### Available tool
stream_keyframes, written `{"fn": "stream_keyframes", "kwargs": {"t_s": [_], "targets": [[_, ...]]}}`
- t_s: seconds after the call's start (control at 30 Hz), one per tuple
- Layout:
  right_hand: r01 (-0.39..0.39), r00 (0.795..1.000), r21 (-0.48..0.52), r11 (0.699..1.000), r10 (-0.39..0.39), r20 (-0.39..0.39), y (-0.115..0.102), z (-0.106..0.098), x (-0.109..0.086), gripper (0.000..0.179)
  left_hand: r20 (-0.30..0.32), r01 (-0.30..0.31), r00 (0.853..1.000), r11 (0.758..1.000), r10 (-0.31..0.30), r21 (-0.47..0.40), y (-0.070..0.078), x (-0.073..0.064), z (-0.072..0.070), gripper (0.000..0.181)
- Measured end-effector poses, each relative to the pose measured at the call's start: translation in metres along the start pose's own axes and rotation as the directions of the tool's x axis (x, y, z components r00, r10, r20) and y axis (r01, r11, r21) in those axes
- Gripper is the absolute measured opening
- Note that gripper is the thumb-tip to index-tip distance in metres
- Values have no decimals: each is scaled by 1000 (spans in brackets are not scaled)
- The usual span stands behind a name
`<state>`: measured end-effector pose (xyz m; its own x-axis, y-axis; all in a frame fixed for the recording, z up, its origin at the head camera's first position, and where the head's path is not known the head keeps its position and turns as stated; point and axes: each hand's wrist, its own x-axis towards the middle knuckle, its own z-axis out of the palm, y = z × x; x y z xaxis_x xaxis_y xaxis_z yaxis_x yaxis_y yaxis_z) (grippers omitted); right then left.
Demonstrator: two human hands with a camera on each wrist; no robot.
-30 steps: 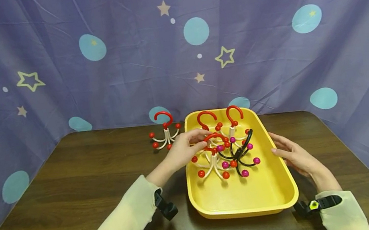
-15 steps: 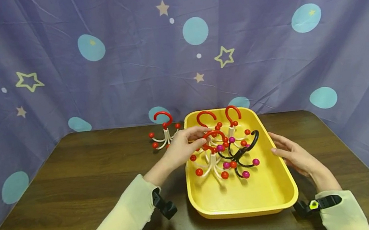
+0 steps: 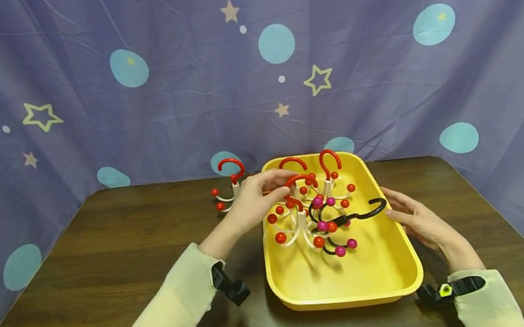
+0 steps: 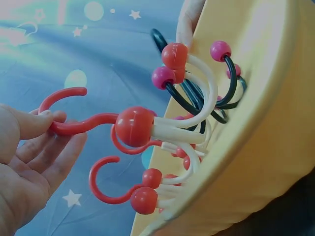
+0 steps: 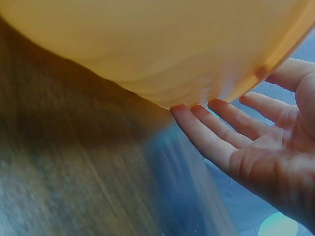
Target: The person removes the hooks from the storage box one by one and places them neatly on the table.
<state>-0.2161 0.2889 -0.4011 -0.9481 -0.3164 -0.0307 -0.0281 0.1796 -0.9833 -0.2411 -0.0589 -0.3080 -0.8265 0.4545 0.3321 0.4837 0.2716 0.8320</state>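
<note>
My left hand (image 3: 259, 196) pinches the red hook of a rotating claw hanger (image 3: 302, 223), whose white arms end in red balls. That hanger is upright over the yellow tray (image 3: 346, 295). Beside it a black claw hanger (image 3: 340, 221) with magenta balls lies tilted, hook toward the right wall. In the left wrist view, thumb and fingers close on the red hook (image 4: 74, 128), and a red ball overlaps a magenta one. Straight fingers of my right hand (image 3: 423, 226) touch the tray's right side; the right wrist view shows the fingertips (image 5: 179, 110) against its outer wall.
Two more red-hooked white hangers (image 3: 329, 190) stand at the back of the tray. Another hanger (image 3: 233, 180) stands on the brown wooden table (image 3: 128, 267) left of the tray, partly behind my left hand. A purple star-patterned curtain (image 3: 181, 113) surrounds the table's back and sides.
My left hand has risen slightly with the pinched hanger. The black hanger has tipped over, its hook swinging down to the right. My right hand has stayed in place.
</note>
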Motion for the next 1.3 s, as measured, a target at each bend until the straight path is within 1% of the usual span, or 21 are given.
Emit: {"fn": "stream_keyframes", "kwargs": {"t_s": [0.17, 0.4, 0.57, 0.73, 0.87, 0.93, 1.13, 1.3], "targets": [[1, 1000, 7, 1000, -1, 2, -1, 0, -1, 67, -8, 1, 1000, 999, -2, -50, 2, 1, -3, 29], [-18, 1000, -13, 1000, 17, -15, -1, 1, 0, 66, -52, -39, 998, 998, 36, -48, 5, 3, -8, 29], [-7, 1000, -13, 1000, 7, -16, 0, 0, 0, 66, -70, -54, 996, 997, 50, -53, 9, 3, -14, 29], [1, 1000, -15, 1000, -1, -20, 1, 0, 0, 66, -67, -53, 997, 996, 49, -72, 12, 3, -19, 30], [2, 1000, -11, 1000, -2, -21, 1, 0, 1, 65, -65, -53, 997, 996, 48, -69, 11, 4, -19, 30], [3, 1000, -8, 1000, -3, -22, 2, -1, 1, 65, -54, -47, 998, 997, 44, -60, 10, 3, -17, 30], [0, 1000, -14, 1000, 0, -20, 1, 0, 1, 66, 23, -18, 1000, 1000, 18, -21, 8, 2, -7, 28], [-1, 1000, -12, 1000, 1, -15, 0, -1, 1, 66, 54, -19, 998, 1000, 19, 7, 11, 0, -4, 27]]}}
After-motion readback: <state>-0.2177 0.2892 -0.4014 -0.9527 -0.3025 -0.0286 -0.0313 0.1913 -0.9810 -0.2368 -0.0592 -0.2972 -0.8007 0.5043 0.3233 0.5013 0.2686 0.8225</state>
